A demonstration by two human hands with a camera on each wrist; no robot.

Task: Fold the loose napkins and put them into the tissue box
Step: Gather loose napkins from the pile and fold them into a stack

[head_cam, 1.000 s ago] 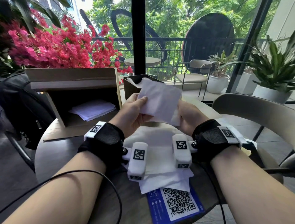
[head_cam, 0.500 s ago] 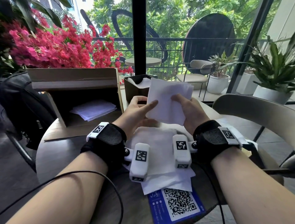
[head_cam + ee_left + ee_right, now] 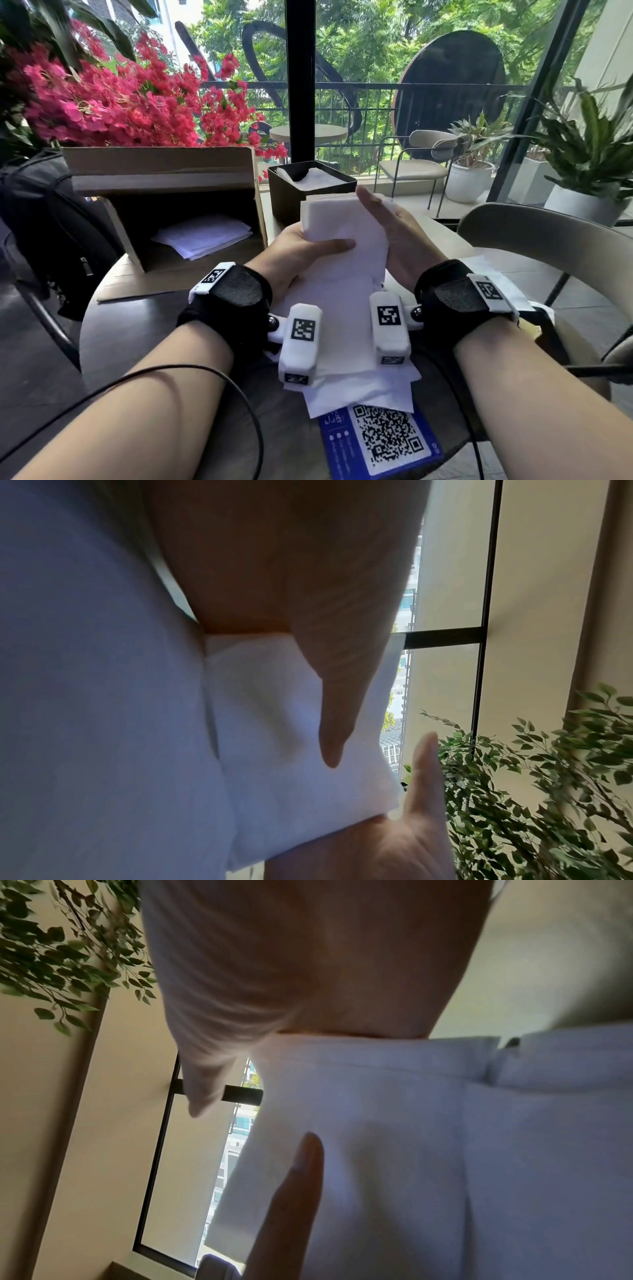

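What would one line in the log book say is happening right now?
step: folding | left hand: thumb pinches napkin | right hand: flat against napkin's side | tissue box: behind, partly filled | loose napkins: on table

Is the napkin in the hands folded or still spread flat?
Folded: the napkin shows doubled layers at its top edge, left hand pinching it, right hand alongside.

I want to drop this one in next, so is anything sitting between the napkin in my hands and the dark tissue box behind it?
Nothing visible stands between them. The folded napkin, held by the left hand and right hand, sits just in front of the tissue box. Its top is open, with white napkins already inside.
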